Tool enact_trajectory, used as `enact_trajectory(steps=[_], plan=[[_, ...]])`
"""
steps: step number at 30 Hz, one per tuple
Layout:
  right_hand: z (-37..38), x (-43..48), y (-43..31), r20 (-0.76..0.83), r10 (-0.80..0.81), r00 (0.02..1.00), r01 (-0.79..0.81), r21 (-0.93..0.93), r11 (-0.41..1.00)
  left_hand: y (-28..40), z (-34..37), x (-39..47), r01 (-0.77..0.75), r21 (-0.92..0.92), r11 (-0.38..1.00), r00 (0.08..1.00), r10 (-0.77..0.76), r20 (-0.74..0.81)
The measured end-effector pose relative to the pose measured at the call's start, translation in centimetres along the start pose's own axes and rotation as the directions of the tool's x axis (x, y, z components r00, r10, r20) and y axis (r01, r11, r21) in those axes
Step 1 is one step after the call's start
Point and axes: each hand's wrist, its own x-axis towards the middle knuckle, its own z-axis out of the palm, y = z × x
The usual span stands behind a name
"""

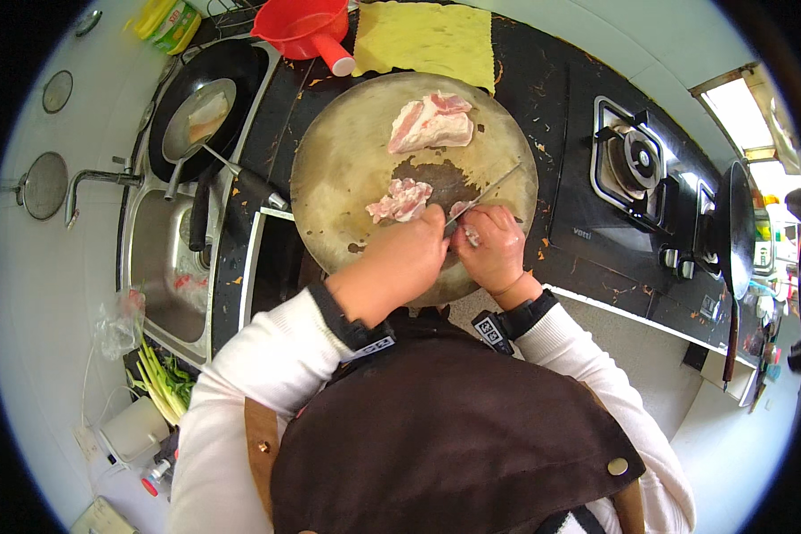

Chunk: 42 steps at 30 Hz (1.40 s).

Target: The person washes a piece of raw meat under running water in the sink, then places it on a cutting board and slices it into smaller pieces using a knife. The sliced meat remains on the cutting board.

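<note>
In front of me is a round cutting board (334, 140), stained dark in places. My left hand (404, 257) is closed around the near end of a knife (490, 185), whose blade appears edge-on and slants away to the right. My right hand (495, 240) presses a small piece of raw meat (459, 209) to the board, right against the blade. Its fingers are curled, and a pale scrap sticks to them. Left of the knife lies a small heap of cut raw meat (400, 200). A larger fatty chunk of raw meat (432, 123) rests farther back on the board.
A red plastic ladle (304, 27) and a yellow cloth (427, 40) lie behind the board. At left, a black wok (250, 73) holding a strainer (173, 127) sits over the steel sink (163, 267). A gas hob (581, 193) and a frying pan (737, 227) are at right.
</note>
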Motion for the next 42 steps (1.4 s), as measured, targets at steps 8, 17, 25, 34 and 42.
enact_trajectory(steps=[8, 17, 25, 34, 42], plan=[[0.1, -0.5, 0.1, 0.016, 0.031, 0.999, -0.032, 0.042, 0.999, -0.7, -0.9, -3.4, 0.143, 0.088, 0.986, 0.978, -0.155, 0.14], [-0.3, -0.6, -0.2, 0.015, 0.039, 0.999, -0.039, 0.028, 0.999, -2.3, 0.1, -2.9, 0.229, 0.037, 0.973, 0.969, -0.231, 0.082], [-0.2, -1.1, 0.0, 0.024, 0.066, 0.998, -0.067, 0.066, 0.996, -2.2, -2.5, -6.1, 0.168, 0.168, 0.971, 0.984, -0.176, 0.039], [-0.2, -0.8, -0.1, 0.013, 0.001, 1.0, -0.002, 0.029, 1.0, -1.5, 1.1, -2.3, 0.1, 0.062, 0.993, 0.993, -0.104, 0.055], [-0.1, -0.6, 0.0, -0.003, 0.001, 1.0, -0.001, 0.03, 1.0, -2.4, -2.7, -6.1, 0.346, 0.191, 0.919, 0.931, -0.362, 0.055]])
